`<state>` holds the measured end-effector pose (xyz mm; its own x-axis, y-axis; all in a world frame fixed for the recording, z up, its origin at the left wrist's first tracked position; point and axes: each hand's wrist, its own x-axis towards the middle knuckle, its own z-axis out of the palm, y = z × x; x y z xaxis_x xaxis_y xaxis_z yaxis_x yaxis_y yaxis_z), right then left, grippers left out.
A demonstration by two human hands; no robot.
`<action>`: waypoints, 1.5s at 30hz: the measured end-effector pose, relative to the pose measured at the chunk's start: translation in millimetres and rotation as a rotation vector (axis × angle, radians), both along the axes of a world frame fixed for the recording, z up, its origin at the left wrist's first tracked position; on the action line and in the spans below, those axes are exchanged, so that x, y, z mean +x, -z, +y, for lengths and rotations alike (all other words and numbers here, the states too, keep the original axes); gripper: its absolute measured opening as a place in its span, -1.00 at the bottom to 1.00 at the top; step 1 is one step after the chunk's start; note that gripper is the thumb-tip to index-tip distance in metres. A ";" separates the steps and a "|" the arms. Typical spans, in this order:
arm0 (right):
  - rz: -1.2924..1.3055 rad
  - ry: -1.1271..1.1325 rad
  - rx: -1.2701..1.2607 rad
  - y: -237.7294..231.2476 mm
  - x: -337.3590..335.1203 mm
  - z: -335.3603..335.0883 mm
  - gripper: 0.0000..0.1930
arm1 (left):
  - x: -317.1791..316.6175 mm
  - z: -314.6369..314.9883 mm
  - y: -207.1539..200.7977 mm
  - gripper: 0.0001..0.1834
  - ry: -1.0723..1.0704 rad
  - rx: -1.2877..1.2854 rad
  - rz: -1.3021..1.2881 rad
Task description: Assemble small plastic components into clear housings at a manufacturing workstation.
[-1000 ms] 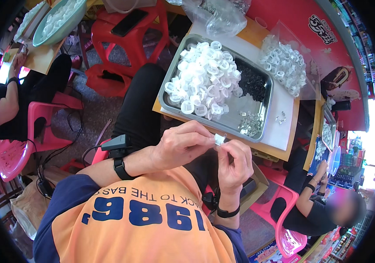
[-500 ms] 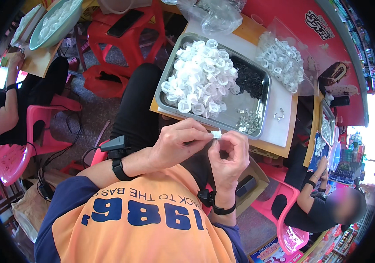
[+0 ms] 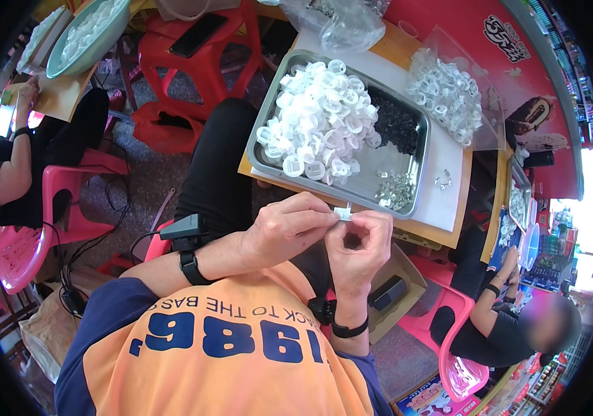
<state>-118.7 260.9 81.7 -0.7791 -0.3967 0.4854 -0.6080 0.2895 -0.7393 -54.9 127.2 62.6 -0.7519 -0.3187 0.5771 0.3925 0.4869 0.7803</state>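
Observation:
A small white plastic piece (image 3: 343, 213) is pinched between both hands just off the near edge of the tray. My left hand (image 3: 293, 223) closes finger and thumb on its left side. On its right side, my right hand (image 3: 361, 244) grips it with thumb and forefinger. The metal tray (image 3: 262, 163) lies beyond my hands. It holds a heap of white plastic pieces (image 3: 320, 118), a patch of small black parts (image 3: 397, 125) and a little pile of clear or silvery bits (image 3: 395, 190). Fine detail of the held piece is hidden by my fingertips.
White sheet (image 3: 442, 208) under the tray carries a few loose bits (image 3: 443, 180). A clear bag of white pieces (image 3: 449, 100) lies at the far right. Red stool (image 3: 199, 52) with a phone stands left. Co-workers sit at both sides; an open carton (image 3: 407, 288) is below right.
Both hands keep hold of the white plastic piece. My right hand has shifted slightly left and its fingers have curled closer together.

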 end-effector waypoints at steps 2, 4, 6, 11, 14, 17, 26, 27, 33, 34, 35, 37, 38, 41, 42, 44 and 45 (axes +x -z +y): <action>-0.009 0.000 -0.012 2.0 -0.3 -0.2 -0.67 | -0.7 -0.2 0.6 -0.74 0.005 -0.030 0.019; -0.024 0.000 -0.006 2.9 -0.2 0.0 -0.67 | -1.3 -0.5 3.5 -0.75 0.006 -0.041 0.027; -0.039 0.002 0.001 3.6 -0.8 0.5 -0.67 | -1.6 -1.4 4.5 -0.75 0.009 -0.051 0.036; -0.218 -0.075 -0.067 0.9 -4.7 5.3 -0.70 | -1.9 -4.7 3.2 -0.78 0.010 0.030 -0.027; -0.231 -0.077 -0.058 -4.5 -2.7 5.0 -0.73 | -3.3 -6.8 2.3 -0.80 0.007 0.077 -0.021; -0.182 -0.053 -0.027 -7.1 -0.4 2.5 -0.75 | -3.1 -7.8 -0.8 -0.82 0.030 0.180 -0.065; -0.057 -0.044 0.037 -6.0 4.2 2.9 -0.75 | 0.7 -4.3 1.3 -0.88 0.141 0.525 -0.247; -0.056 -0.042 0.037 -5.9 4.4 3.6 -0.75 | 0.7 -4.3 0.9 -0.88 0.142 0.525 -0.247; -0.454 -0.052 -0.149 -12.8 4.7 14.7 -0.81 | -3.7 -18.3 -15.5 -0.85 0.512 1.073 -0.484; -0.450 -0.051 -0.151 -14.2 6.0 15.8 -0.81 | -2.6 -18.9 -15.3 -0.85 0.515 1.070 -0.482; -0.480 -0.070 -0.165 -15.9 7.7 16.7 -0.81 | -1.2 -19.2 -14.1 -0.82 0.586 1.128 -0.516; -0.499 -0.101 -0.179 -18.0 10.3 18.3 -0.82 | 3.2 -18.9 -10.4 -0.78 0.654 1.182 -0.536; -0.454 -0.105 -0.138 -18.4 12.1 19.9 -0.81 | 5.9 -18.3 -8.0 -0.76 0.671 1.187 -0.523; -0.243 -0.120 -0.049 -26.0 14.2 20.7 -0.77 | 13.4 -14.2 -9.5 -0.74 0.677 1.253 -0.487; -0.085 -0.127 0.003 -29.4 16.1 21.3 -0.75 | 16.8 -12.7 -10.1 -0.74 0.666 1.320 -0.470; -0.064 -0.172 0.028 -33.8 19.7 26.6 -0.73 | 23.0 -12.9 -15.8 -0.74 0.667 1.335 -0.509; -0.049 -0.214 0.060 -36.0 22.2 30.0 -0.70 | 26.9 -12.4 -17.6 -0.74 0.666 1.359 -0.552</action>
<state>-96.5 290.9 117.7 -0.6959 -0.5828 0.4196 -0.6241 0.2018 -0.7548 -28.0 114.8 80.2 -0.9693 0.1092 -0.2202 -0.2203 -0.7831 0.5816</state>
